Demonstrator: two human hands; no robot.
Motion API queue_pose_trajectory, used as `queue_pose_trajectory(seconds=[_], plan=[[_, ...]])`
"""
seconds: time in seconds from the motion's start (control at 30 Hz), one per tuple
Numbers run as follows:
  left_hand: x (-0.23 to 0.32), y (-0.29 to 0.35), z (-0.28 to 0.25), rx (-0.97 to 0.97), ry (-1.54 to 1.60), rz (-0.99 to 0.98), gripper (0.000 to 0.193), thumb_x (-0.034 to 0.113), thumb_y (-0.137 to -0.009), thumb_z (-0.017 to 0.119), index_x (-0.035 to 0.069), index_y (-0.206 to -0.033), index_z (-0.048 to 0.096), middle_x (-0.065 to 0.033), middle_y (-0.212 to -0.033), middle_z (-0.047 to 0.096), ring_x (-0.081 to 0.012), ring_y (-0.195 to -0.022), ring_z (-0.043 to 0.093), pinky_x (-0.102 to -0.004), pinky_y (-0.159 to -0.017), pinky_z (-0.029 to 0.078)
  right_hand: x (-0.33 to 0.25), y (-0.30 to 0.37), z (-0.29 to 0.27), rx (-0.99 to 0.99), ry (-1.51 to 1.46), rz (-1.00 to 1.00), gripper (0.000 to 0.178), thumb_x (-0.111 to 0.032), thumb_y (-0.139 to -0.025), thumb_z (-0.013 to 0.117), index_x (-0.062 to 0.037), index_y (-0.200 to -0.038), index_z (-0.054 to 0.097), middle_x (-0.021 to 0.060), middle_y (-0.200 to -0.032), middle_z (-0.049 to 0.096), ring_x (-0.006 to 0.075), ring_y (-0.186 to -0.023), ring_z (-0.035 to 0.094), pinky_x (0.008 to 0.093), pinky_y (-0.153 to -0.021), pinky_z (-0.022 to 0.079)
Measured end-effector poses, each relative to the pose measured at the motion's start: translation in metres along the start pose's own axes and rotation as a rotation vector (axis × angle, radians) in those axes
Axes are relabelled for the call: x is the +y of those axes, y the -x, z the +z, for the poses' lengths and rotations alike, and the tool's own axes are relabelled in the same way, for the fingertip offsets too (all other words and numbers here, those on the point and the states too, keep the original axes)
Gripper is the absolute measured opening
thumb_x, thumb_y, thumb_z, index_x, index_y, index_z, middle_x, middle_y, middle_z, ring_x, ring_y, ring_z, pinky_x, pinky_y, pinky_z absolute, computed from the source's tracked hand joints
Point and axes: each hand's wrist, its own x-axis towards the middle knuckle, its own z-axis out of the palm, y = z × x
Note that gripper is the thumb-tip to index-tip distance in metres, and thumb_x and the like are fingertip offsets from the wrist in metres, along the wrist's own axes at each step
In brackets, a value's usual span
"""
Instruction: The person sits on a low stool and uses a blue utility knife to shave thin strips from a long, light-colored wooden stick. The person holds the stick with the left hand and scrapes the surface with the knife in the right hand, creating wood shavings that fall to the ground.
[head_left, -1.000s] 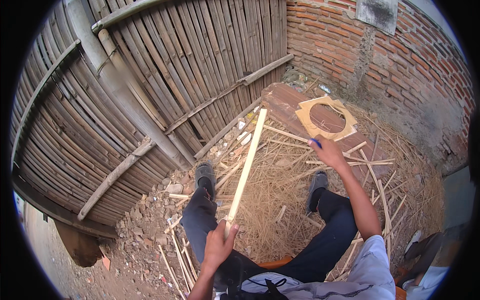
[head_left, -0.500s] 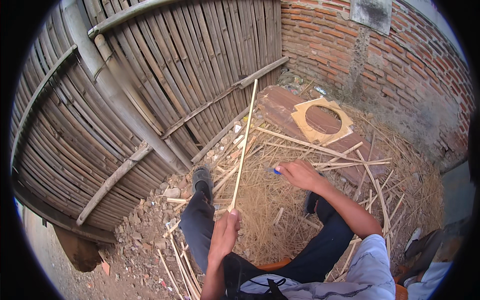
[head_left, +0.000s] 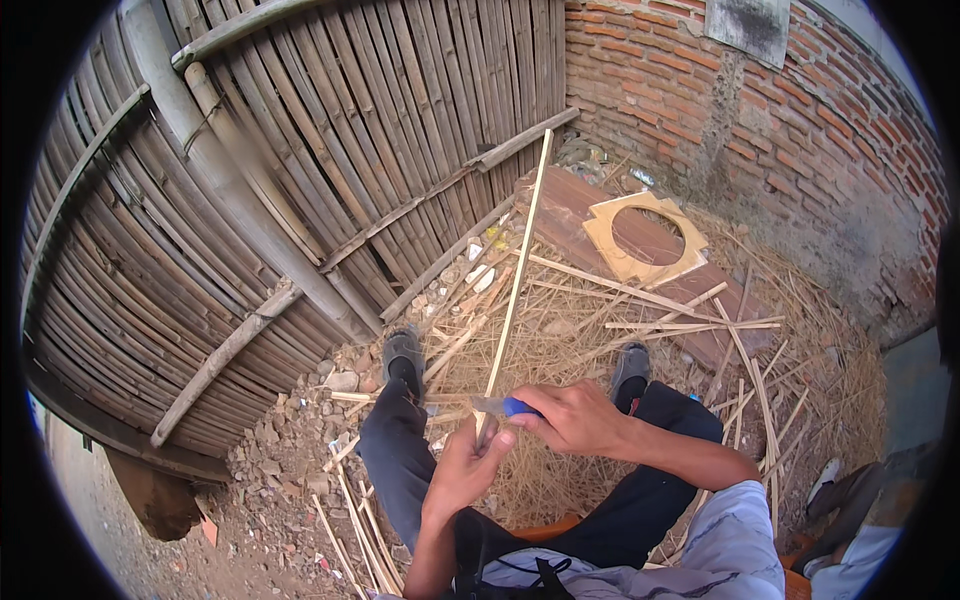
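My left hand (head_left: 468, 468) is closed round the lower end of a long pale bamboo strip (head_left: 520, 275), which slants up and away toward the fence. In my right hand (head_left: 575, 418) is a knife (head_left: 516, 406) with a blue handle. Its blade lies across the strip just above my left fingers, and the two look to be touching. My right fingers wrap the handle, with the thumb low beside the left hand. Both hands meet in front of my knees, over the shavings.
Thin shavings (head_left: 560, 480) and loose bamboo strips (head_left: 745, 350) litter the ground between and around my feet. Ahead, a tan board with a round hole (head_left: 602, 237) lies on a brown plank (head_left: 560, 205). A bamboo fence (head_left: 400, 130) stands left, a brick wall (head_left: 660, 90) right. Another person's leg (head_left: 850, 490) shows at right.
My right hand has come left and nearer with the knife, bringing the blade onto the strip by my left hand. The strip's far end has swung right.
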Motion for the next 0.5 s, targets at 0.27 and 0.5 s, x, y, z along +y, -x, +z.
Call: queue_pose_trajectory(seconds=[0.27, 0.5], plan=[[0.011, -0.003, 0.016, 0.117, -0.273, 0.061, 0.04, 0.034, -0.108, 0.069, -0.006, -0.113, 0.065, -0.015, -0.063, 0.059, -0.024, -0.052, 0.056, -0.0416, -0.053, 0.042, 0.006, 0.0, 0.01, 0.059, 0.005, -0.025, 0.027, -0.027, -0.1, 0.071, -0.009, -0.12, 0.069, 0.0123, -0.089, 0.078, 0.0343, -0.068, 0.075, 0.0449, -0.056, 0.057], [0.027, -0.002, 0.023, 0.135, -0.288, -0.046, 0.042, 0.036, -0.111, 0.062, -0.006, -0.113, 0.064, -0.0212, -0.067, 0.062, -0.0347, -0.057, 0.06, -0.0477, -0.058, 0.045, 0.01, -0.003, 0.007, 0.096, 0.035, 0.016, 0.026, -0.033, -0.103, 0.069, -0.0095, -0.115, 0.072, 0.0126, -0.083, 0.077, 0.034, -0.067, 0.075, 0.0452, -0.055, 0.057]])
